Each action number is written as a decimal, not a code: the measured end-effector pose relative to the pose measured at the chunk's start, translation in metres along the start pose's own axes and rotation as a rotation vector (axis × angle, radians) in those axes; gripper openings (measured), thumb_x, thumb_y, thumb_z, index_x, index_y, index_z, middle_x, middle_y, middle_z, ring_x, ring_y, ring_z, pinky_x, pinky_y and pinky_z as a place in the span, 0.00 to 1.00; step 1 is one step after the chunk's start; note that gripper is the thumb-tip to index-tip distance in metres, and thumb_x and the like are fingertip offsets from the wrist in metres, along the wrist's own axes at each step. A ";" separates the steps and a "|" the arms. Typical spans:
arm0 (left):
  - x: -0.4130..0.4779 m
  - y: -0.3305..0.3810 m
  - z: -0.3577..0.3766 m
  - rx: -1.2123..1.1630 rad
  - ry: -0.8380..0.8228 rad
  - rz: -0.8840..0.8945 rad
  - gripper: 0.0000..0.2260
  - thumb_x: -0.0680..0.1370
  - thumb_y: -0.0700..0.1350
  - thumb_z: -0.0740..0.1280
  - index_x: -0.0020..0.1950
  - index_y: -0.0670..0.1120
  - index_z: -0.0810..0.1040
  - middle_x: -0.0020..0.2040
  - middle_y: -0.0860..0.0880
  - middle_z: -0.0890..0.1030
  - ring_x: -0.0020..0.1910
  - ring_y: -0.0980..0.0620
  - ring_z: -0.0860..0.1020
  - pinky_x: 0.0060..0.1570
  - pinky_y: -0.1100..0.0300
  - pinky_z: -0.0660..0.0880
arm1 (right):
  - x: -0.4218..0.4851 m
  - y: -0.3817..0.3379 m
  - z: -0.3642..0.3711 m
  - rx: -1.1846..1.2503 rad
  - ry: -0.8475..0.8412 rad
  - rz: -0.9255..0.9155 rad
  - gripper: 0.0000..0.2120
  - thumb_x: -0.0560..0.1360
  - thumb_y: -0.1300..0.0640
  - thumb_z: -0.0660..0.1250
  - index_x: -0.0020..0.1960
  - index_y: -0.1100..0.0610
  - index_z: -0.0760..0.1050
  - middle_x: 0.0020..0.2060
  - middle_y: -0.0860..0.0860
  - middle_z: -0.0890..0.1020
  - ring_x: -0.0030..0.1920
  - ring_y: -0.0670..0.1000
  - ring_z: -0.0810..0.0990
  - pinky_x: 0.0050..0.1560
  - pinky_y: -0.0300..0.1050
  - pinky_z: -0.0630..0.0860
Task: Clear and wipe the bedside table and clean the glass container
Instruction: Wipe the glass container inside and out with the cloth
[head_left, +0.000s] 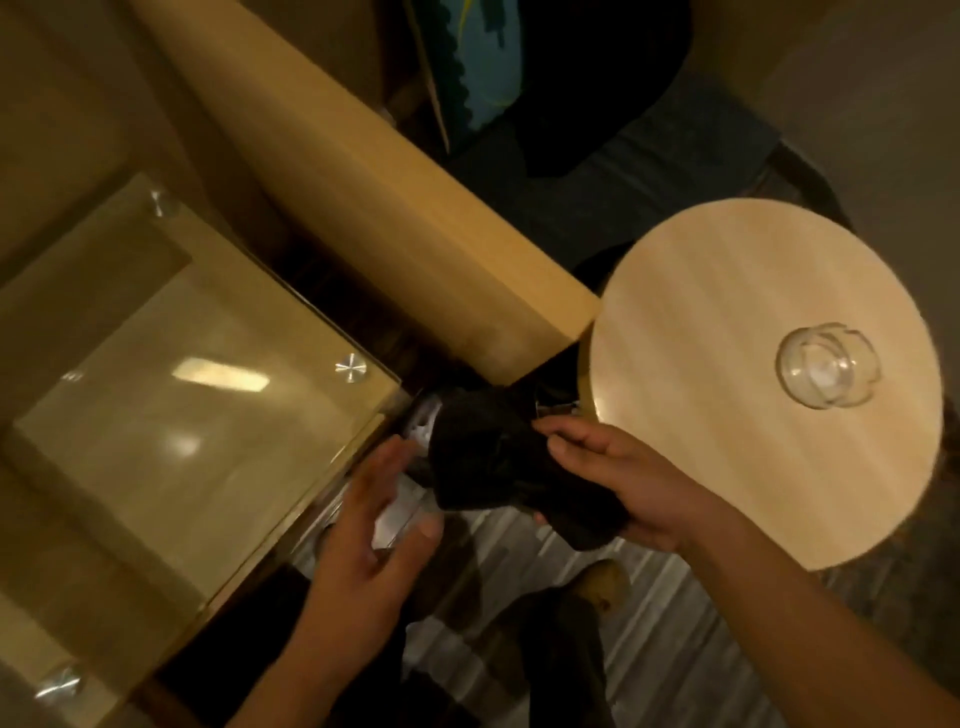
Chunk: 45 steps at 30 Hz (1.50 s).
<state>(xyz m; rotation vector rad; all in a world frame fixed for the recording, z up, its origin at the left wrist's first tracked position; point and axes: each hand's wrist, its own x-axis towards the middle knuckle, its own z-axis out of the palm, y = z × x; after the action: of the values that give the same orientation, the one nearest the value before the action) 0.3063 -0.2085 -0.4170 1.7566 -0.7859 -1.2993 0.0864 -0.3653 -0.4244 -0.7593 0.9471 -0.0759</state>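
Observation:
A round light-wood bedside table fills the right side of the view. A clear glass container stands on it toward the right edge; nothing else is on the top. My right hand holds a crumpled black cloth just left of the round table's edge, above the floor. My left hand hovers to the left of the cloth with its fingers spread and nothing in it, blurred by motion.
A glass-topped wooden table with metal studs stands at the left. A long wooden board runs diagonally between the two tables. Dark fabric lies beyond it at the top. Striped flooring and my foot show below.

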 end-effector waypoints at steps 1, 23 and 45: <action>-0.003 0.009 0.027 -0.124 -0.056 -0.070 0.28 0.76 0.64 0.71 0.75 0.63 0.69 0.70 0.68 0.76 0.70 0.65 0.74 0.71 0.53 0.72 | -0.020 0.003 -0.010 0.103 -0.015 -0.006 0.20 0.81 0.54 0.66 0.70 0.61 0.75 0.59 0.62 0.83 0.51 0.58 0.85 0.51 0.52 0.83; 0.108 0.047 0.358 0.043 -0.255 -0.081 0.07 0.73 0.28 0.69 0.38 0.34 0.73 0.58 0.45 0.85 0.59 0.41 0.83 0.54 0.58 0.82 | -0.130 0.087 -0.273 -1.034 0.486 -0.547 0.28 0.74 0.58 0.76 0.71 0.55 0.70 0.70 0.53 0.69 0.67 0.55 0.74 0.66 0.46 0.75; 0.221 0.095 0.448 0.609 -0.277 -0.005 0.10 0.74 0.48 0.72 0.48 0.42 0.80 0.44 0.47 0.83 0.47 0.44 0.81 0.47 0.54 0.79 | -0.085 0.035 -0.341 -0.249 1.149 -0.080 0.06 0.76 0.57 0.68 0.48 0.61 0.77 0.40 0.53 0.81 0.42 0.55 0.79 0.35 0.44 0.68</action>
<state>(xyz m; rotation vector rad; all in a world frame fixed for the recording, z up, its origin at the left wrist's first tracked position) -0.0638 -0.5457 -0.5069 2.0550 -1.4544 -1.4190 -0.2310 -0.4961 -0.5057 -0.9883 2.0391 -0.5100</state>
